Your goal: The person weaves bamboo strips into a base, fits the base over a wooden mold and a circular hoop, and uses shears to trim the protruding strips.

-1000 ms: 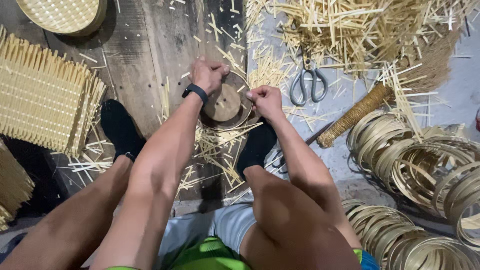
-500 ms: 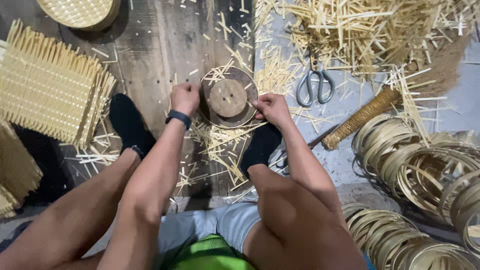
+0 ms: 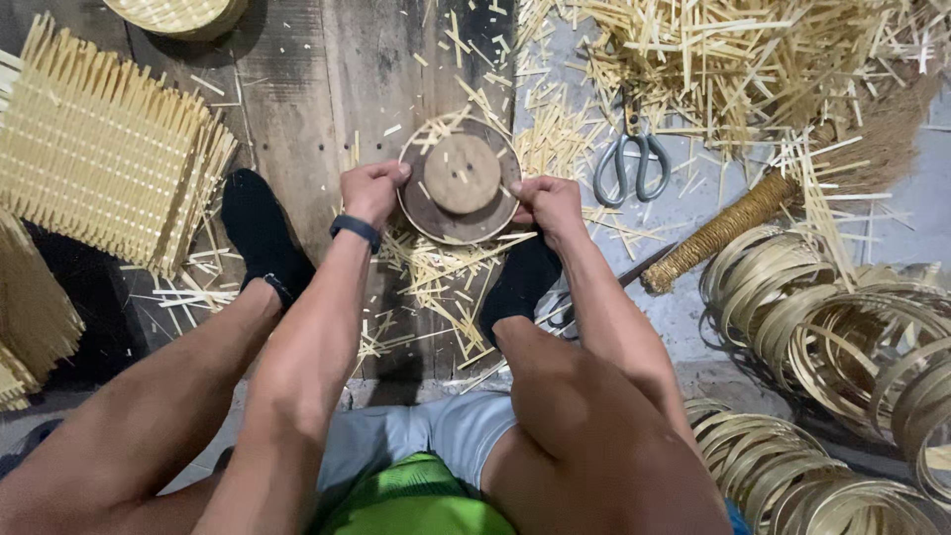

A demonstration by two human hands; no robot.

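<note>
- Head view, the ground: worn dark wooden floorboards (image 3: 297, 89) run through the middle, meeting a grey concrete floor (image 3: 693, 317) on the right. Pale bamboo offcuts (image 3: 446, 277) are scattered over both.
- The person sits with both feet in black socks (image 3: 260, 236) planted on the boards.
- Between the feet lies a round dark wooden disc with a lighter raised centre (image 3: 461, 178), flat on the boards.
- The left hand (image 3: 371, 190) is closed on the disc's left edge, a dark band at its wrist; the right hand (image 3: 547, 203) is closed on the right edge, so the two hands are held apart by the disc.
- Far left: a flat woven bamboo mat with loose ends (image 3: 104, 159); above it a round woven basket (image 3: 178, 15), cut off by the frame.
- Far right: a heap of split bamboo strips (image 3: 733, 50), grey metal scissors (image 3: 631, 163) just beside the disc, and a cord-wrapped handle (image 3: 718, 233).
- Near right: stacks of coiled bamboo hoops (image 3: 842, 327).
</note>
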